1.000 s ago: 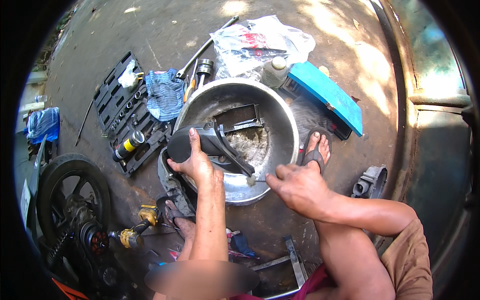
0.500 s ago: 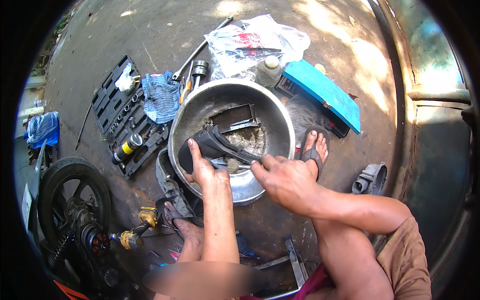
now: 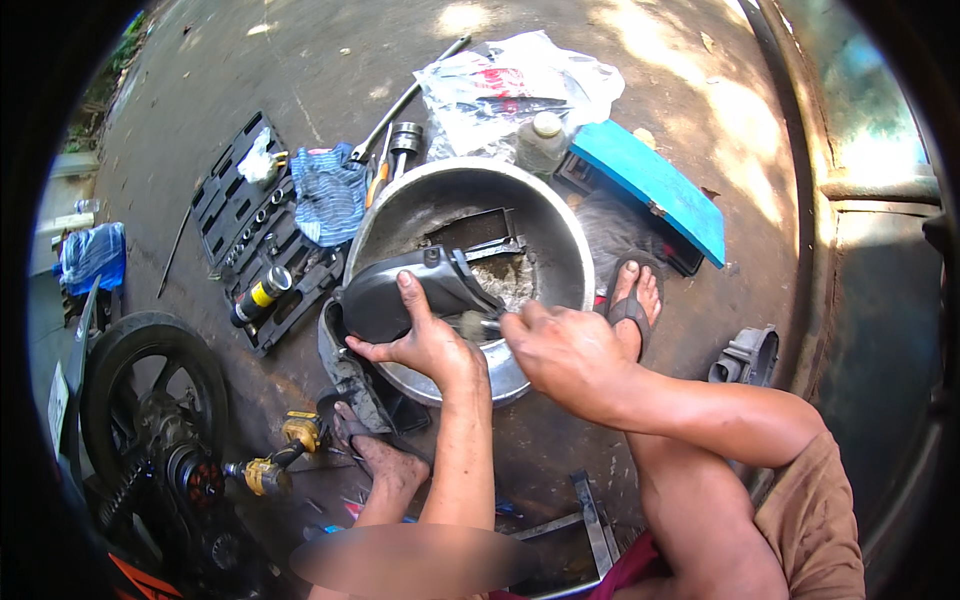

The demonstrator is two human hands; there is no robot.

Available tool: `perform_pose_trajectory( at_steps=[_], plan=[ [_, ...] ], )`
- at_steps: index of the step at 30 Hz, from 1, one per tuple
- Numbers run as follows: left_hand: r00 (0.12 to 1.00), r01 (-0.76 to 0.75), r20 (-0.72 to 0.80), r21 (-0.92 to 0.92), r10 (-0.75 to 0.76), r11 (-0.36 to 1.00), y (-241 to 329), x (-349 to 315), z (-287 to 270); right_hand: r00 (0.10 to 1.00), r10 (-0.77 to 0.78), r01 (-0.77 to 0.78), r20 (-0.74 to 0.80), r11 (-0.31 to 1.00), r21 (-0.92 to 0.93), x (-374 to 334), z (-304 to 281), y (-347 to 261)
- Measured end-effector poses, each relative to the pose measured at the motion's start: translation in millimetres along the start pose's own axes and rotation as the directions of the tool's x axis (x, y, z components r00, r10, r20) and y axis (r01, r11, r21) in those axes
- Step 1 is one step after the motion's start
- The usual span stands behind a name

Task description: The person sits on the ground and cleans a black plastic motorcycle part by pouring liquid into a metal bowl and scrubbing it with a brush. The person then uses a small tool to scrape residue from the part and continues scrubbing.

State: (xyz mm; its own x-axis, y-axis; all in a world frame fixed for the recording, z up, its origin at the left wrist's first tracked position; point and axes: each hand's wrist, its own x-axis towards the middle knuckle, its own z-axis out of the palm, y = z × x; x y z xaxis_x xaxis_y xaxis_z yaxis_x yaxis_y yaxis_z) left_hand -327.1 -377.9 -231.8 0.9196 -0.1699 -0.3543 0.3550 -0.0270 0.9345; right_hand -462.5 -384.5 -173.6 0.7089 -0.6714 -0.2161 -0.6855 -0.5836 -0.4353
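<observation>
Brownish ground (image 3: 330, 60), sunlit patches (image 3: 745, 125); greenish panel (image 3: 870, 270) at right.

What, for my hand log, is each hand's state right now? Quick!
Left hand: closed, holding a curved black plastic part, thumb across its upper face.
Right hand: closed, holding a brush.

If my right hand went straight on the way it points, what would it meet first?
Probably the black plastic cover in the left hand; the brush in the right hand leads. Depth is unclear, so it might pass underneath.
</observation>
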Motion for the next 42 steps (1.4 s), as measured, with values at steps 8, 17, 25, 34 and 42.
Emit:
perform_pose_trajectory(
  at_steps=[8, 17, 25, 34, 42],
  plan=[
    [0.985, 0.169, 0.038, -0.105, -0.166, 0.980, 22, 18, -3, 0.957, -0.065, 0.035, 0.284, 0.993, 0.112, -20, 6, 13],
    [0.987, 0.040, 0.157, -0.062, -0.030, 0.997, 10, -3, -13, 0.993, 0.078, -0.055, -0.090, 0.971, 0.232, -5, -16, 8],
    [0.990, 0.050, 0.130, -0.028, -0.046, 0.998, 8, 2, -6, 0.969, 0.037, 0.004, -0.246, 0.986, 0.165, -9, -12, 8],
    [0.963, -0.052, 0.267, 0.051, 0.036, 0.997, 1, -4, -12, 0.988, 0.008, 0.016, -0.156, 0.988, 0.154, 11, -15, 5],
    [0.872, -0.196, 0.473, 0.098, 0.128, 0.976, -2, -11, -18, 1.000, -0.023, 0.025, -0.013, 0.987, 0.159, 19, -12, 4]
  ],
)
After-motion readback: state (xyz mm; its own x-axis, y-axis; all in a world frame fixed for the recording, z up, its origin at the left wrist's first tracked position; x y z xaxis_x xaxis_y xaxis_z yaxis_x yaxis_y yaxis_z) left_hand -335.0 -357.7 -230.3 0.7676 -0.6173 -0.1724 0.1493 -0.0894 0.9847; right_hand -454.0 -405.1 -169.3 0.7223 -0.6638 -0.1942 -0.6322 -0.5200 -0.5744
